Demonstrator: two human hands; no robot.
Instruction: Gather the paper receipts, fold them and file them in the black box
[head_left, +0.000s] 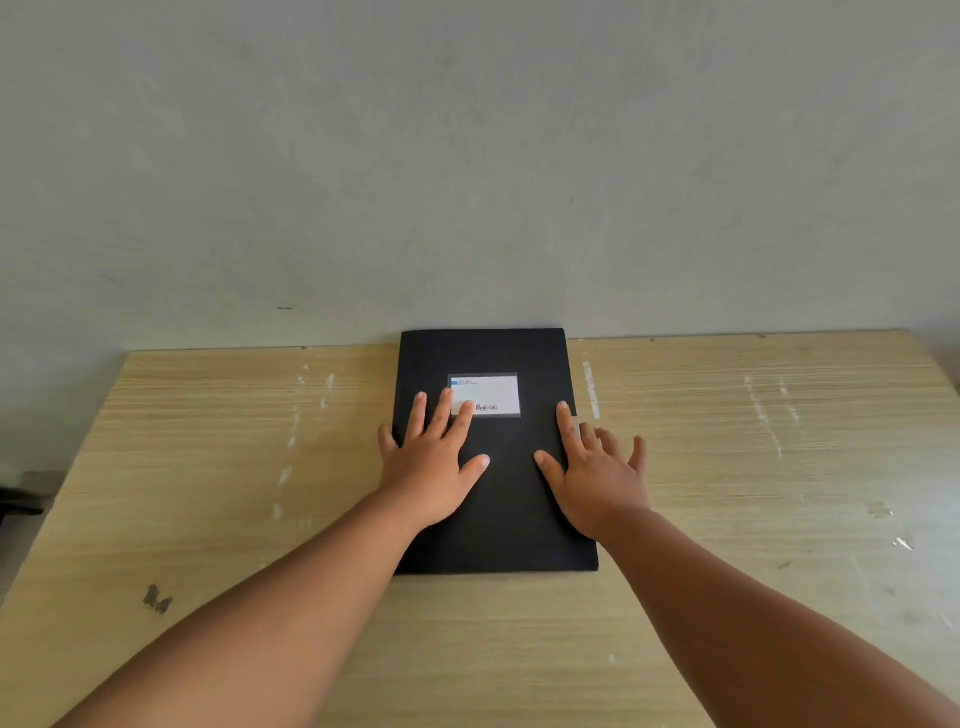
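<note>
The black box (493, 499) lies flat and closed on the light wood-grain desk (208, 467), near its middle, with its far edge up against the pale wall (467, 156). It is a slim, matte black rectangle with the long side running from near to far, and its surface is plain apart from a small white label (491, 389) in a clear sleeve on the far half of the lid, printed with a blue patch at its far left corner and dark and red lettering along its near edge; the text is too small to read. The left hand (434, 467) rests palm down on the left part of the lid, fingers spread and flat, grasping nothing, with the fingertips touching the near left corner of the label and the little finger over the box's left edge. The right hand (597, 478) is also released and spread, lying over the box's right edge, its thumb and index finger on the lid and the other fingers out over the desk. The desk shows pale scuffs and a dark stain (157, 598) near its left front.
</note>
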